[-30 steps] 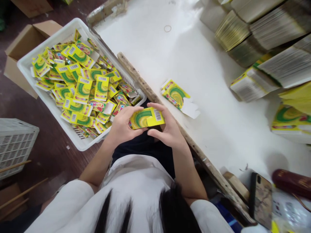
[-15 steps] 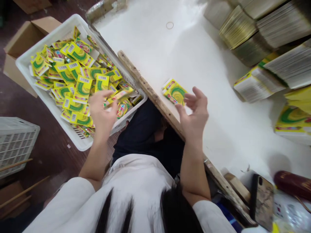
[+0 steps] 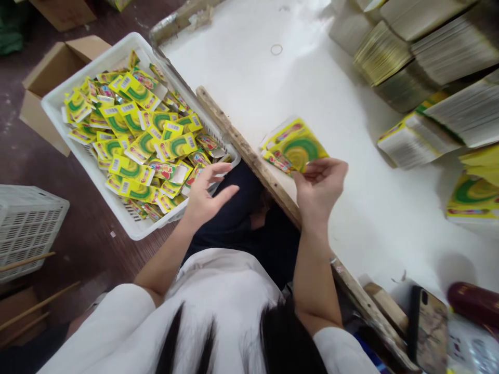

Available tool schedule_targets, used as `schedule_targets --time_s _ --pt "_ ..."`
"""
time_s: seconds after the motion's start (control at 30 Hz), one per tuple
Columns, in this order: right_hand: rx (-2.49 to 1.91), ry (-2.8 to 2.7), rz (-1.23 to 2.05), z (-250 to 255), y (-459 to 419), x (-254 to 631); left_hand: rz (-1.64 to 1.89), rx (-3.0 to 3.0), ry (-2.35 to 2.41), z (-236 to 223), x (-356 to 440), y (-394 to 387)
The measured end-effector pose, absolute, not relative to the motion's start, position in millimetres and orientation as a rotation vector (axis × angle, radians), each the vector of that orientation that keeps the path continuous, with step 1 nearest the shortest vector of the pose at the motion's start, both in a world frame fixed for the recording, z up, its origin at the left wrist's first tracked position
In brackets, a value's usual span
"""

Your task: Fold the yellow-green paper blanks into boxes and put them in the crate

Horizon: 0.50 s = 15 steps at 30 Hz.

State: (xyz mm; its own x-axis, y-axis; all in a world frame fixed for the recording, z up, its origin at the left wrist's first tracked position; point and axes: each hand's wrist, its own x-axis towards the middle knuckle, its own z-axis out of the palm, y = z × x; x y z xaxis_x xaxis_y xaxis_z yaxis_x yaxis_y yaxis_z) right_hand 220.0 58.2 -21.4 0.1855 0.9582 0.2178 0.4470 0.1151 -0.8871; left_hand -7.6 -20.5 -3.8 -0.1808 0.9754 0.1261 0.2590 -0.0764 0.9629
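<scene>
A yellow-and-green printed cardboard carton is now pinched between the fingers of the right hand over the white table, right of centre; the emptied left hand is left free, fingers apart, near the white plastic basket.

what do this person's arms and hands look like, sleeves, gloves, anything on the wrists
The sleeves are short, white and loose, with no markings visible, leaving the forearms uncovered. The left hand and right hand are both bare: no gloves, and no watch or bracelet shows.
</scene>
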Motion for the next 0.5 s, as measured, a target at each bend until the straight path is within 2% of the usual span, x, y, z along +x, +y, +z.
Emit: schedule_targets --time_s 0.13,0.23,0.3,0.4,0.5 --pt "-1.129 -1.391 1.013 4 26 190 1.389 1.149 1.059 -5 16 -18" --pt "-0.9 -1.448 1.407 16 -2 165 1.576 0.923 0.978 8 28 -10" --pt "-0.781 -1.439 1.539 18 -15 154 1.718 0.763 0.988 21 31 -5" --pt "-0.699 -1.498 1.567 13 -21 146 1.865 0.622 1.005 31 32 -1" --pt "-0.776 -1.516 1.489 6 -17 145 1.801 0.639 1.073 21 29 -3"
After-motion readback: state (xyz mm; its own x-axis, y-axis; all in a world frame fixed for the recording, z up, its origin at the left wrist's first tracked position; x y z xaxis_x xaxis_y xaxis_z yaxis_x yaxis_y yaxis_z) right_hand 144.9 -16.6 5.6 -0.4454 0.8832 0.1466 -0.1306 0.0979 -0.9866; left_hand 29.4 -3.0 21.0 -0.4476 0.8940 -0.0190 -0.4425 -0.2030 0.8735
